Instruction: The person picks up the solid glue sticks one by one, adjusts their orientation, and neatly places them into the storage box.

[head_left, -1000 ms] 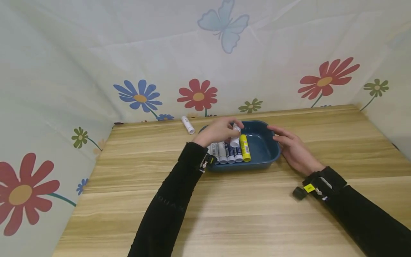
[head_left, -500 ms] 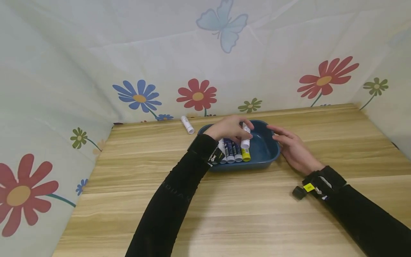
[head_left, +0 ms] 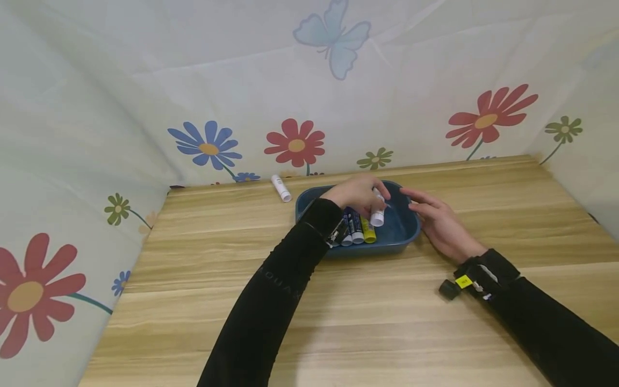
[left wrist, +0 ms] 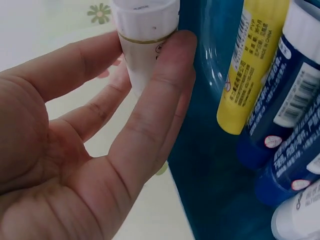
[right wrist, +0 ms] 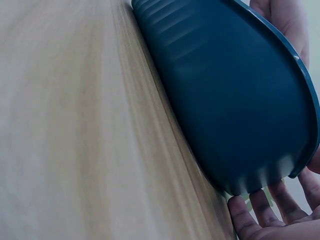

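Observation:
My left hand (head_left: 357, 193) pinches a white glue stick (head_left: 378, 218) between thumb and fingers, over the right part of a blue basin (head_left: 397, 244). The left wrist view shows its white cap end and gold ring (left wrist: 145, 40). Just left of it in the basin lies a yellow glue stick (head_left: 369, 233). Dark blue glue sticks (head_left: 357, 231) lie beside the yellow one, and the left forearm hides others. My right hand (head_left: 445, 228) is at the basin's right end, its extended fingers (right wrist: 282, 202) touching the outer wall.
Another white glue stick (head_left: 281, 189) lies on the wooden table (head_left: 387, 312), behind and left of the basin. A flower-printed cloth (head_left: 242, 86) hangs along the back and sides of the table.
My left hand has carried the white glue stick rightward, past the yellow one, and it now sits lower over the basin. The right hand stays at the basin's end.

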`<action>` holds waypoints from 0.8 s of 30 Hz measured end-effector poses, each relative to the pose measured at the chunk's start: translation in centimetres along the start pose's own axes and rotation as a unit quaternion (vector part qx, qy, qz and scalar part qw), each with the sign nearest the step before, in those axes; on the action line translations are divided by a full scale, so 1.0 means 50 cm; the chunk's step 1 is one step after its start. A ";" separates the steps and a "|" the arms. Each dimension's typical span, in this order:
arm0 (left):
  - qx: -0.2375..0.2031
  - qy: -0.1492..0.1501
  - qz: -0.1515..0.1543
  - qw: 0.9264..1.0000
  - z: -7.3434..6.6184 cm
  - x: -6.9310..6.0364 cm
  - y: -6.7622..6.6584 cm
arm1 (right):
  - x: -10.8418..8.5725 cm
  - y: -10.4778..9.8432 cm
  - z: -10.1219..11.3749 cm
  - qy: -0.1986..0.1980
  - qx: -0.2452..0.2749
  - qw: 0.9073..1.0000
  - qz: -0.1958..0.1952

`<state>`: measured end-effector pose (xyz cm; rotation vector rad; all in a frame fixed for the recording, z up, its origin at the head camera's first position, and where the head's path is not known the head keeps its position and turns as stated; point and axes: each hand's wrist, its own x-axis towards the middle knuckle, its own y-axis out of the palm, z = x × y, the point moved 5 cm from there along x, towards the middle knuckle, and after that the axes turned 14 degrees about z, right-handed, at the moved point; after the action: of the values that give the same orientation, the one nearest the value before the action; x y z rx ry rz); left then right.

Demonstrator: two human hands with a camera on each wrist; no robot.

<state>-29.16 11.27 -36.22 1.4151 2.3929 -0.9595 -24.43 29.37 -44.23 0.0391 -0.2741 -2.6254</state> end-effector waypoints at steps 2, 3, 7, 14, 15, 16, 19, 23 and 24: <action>0.003 -0.001 0.001 1.000 0.000 0.003 0.003 | 0.001 0.000 0.000 0.000 -0.003 1.000 -0.002; 0.002 -0.002 0.002 1.000 0.002 0.005 0.005 | 0.001 0.000 0.000 0.000 -0.005 1.000 -0.003; 0.008 -0.017 0.002 1.000 0.014 0.009 0.013 | 0.005 0.004 -0.006 0.002 0.000 1.000 -0.002; 0.027 -0.030 0.000 0.999 0.023 0.016 0.024 | 0.004 0.003 -0.011 0.001 0.010 1.000 -0.003; 0.027 -0.028 -0.001 0.999 0.021 0.017 0.024 | 0.004 0.002 -0.010 0.001 0.008 1.000 -0.004; 0.029 -0.028 -0.002 0.999 0.020 0.019 0.024 | 0.003 0.001 -0.009 0.000 0.007 1.000 -0.004; 0.036 -0.032 -0.005 0.999 0.015 0.024 0.025 | 0.001 -0.003 -0.006 0.001 0.000 1.000 -0.005; 0.056 -0.044 -0.006 0.997 0.011 0.030 0.026 | -0.001 -0.004 -0.002 -0.001 0.001 1.000 -0.004; 0.060 -0.048 -0.007 0.997 0.010 0.030 0.026 | -0.001 -0.004 -0.001 -0.002 0.002 1.000 -0.003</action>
<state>-28.93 12.44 -37.90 1.3606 2.3130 -1.1658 -24.49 29.56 -44.31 0.0353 -0.2824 -2.6313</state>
